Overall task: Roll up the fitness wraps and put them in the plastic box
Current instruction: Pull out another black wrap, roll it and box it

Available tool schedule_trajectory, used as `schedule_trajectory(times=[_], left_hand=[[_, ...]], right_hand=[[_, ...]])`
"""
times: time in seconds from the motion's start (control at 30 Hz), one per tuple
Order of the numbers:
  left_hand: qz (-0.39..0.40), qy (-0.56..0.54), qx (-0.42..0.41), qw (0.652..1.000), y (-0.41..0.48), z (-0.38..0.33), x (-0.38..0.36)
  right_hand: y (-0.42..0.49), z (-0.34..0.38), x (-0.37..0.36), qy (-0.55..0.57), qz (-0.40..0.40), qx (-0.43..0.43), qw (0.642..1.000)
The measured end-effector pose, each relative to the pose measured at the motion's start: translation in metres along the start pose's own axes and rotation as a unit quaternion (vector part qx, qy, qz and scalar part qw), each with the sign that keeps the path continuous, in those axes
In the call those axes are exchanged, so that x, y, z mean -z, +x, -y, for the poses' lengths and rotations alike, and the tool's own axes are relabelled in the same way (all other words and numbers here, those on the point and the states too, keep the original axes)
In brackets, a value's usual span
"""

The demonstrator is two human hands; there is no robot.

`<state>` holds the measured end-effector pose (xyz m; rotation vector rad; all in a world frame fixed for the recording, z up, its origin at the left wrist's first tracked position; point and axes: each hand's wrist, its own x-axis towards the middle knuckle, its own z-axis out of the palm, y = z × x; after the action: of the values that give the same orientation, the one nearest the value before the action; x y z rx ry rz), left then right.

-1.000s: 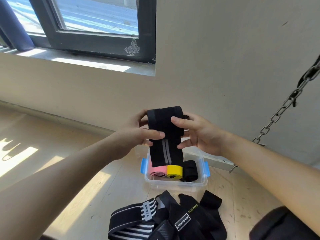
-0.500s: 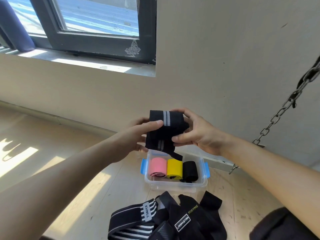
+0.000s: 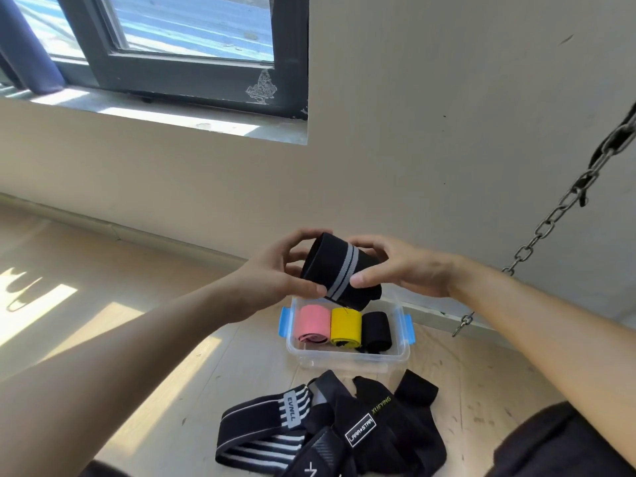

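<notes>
Over the pale wood floor (image 3: pixel 464 380), the black wrap (image 3: pixel 339 270) is now fully rolled; a loose end hung before. It is gripped by the left hand (image 3: pixel 275 275) and right hand (image 3: pixel 404 266) above the clear box (image 3: pixel 344 360). A pink roll (image 3: pixel 312 322), a yellow roll (image 3: pixel 346 326) and a black roll (image 3: pixel 377 330) are kept inside.

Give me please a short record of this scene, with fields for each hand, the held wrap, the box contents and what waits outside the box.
held wrap: black striped wrap, mostly rolled, in the air above the plastic box
left hand: left hand grips the roll's left side
right hand: right hand grips its right side
in box: pink roll, yellow roll, black roll, side by side
outside box: pile of unrolled wraps on the floor, nearer the camera
background: chain at right
</notes>
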<state>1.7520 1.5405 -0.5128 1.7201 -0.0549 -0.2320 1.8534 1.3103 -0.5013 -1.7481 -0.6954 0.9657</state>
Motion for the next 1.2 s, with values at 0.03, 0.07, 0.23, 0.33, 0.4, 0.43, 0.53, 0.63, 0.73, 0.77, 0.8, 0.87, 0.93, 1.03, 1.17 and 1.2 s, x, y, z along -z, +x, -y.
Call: schedule_trajectory(times=[0.03, 0.07, 0.23, 0.33, 0.4, 0.43, 0.53, 0.63, 0.73, 0.77, 0.8, 0.87, 0.93, 1.03, 1.17, 1.2], left_hand=[[-0.001, 0.011, 0.0, 1.0, 0.0, 0.003, -0.002], [-0.002, 0.019, 0.003, 1.0, 0.0, 0.006, -0.004], [-0.025, 0.09, 0.028, 0.995, 0.008, 0.029, -0.005], [-0.057, 0.217, 0.043, 0.973, 0.023, 0.051, -0.001], [-0.082, 0.279, 0.078, 0.954, 0.032, 0.074, 0.002], [-0.092, 0.307, 0.095, 0.942, 0.036, 0.089, 0.004], [-0.12, 0.343, 0.133, 0.922, 0.042, 0.137, 0.002], [-0.172, 0.323, 0.136, 0.921, 0.043, 0.178, -0.013], [-0.195, 0.281, 0.133, 0.93, 0.041, 0.21, -0.032], [-0.191, 0.279, 0.134, 0.931, 0.04, 0.22, -0.038], [-0.188, 0.283, 0.134, 0.931, 0.039, 0.23, -0.042], [-0.193, 0.288, 0.127, 0.929, 0.036, 0.249, -0.048], [-0.2, 0.291, 0.113, 0.929, 0.034, 0.264, -0.05], [-0.213, 0.275, 0.098, 0.932, 0.032, 0.275, -0.048], [-0.221, 0.283, 0.083, 0.93, 0.033, 0.282, -0.047], [-0.222, 0.283, 0.08, 0.929, 0.033, 0.283, -0.047]], right_hand=[[0.0, -0.002, 0.0, -0.015, -0.01, -0.003, 1.0], [0.001, -0.004, -0.001, -0.036, -0.018, -0.009, 0.999], [0.008, -0.019, -0.008, -0.095, -0.049, -0.027, 0.994], [0.025, -0.033, -0.001, -0.115, -0.071, -0.048, 0.99], [0.04, -0.05, 0.006, -0.131, -0.081, -0.069, 0.986], [0.048, -0.062, 0.009, -0.137, -0.084, -0.08, 0.984], [0.068, -0.098, 0.009, -0.138, -0.078, -0.108, 0.981], [0.086, -0.137, 0.006, -0.154, -0.071, -0.127, 0.977], [0.107, -0.172, -0.001, -0.162, -0.069, -0.122, 0.977], [0.114, -0.184, -0.004, -0.164, -0.065, -0.116, 0.978], [0.121, -0.194, -0.008, -0.169, -0.059, -0.11, 0.978], [0.133, -0.214, -0.016, -0.174, -0.032, -0.098, 0.979], [0.143, -0.23, -0.022, -0.185, -0.001, -0.086, 0.979], [0.154, -0.244, -0.027, -0.206, 0.027, -0.087, 0.974], [0.158, -0.262, -0.039, -0.251, 0.017, -0.076, 0.965], [0.158, -0.265, -0.042, -0.269, 0.004, -0.061, 0.961]])
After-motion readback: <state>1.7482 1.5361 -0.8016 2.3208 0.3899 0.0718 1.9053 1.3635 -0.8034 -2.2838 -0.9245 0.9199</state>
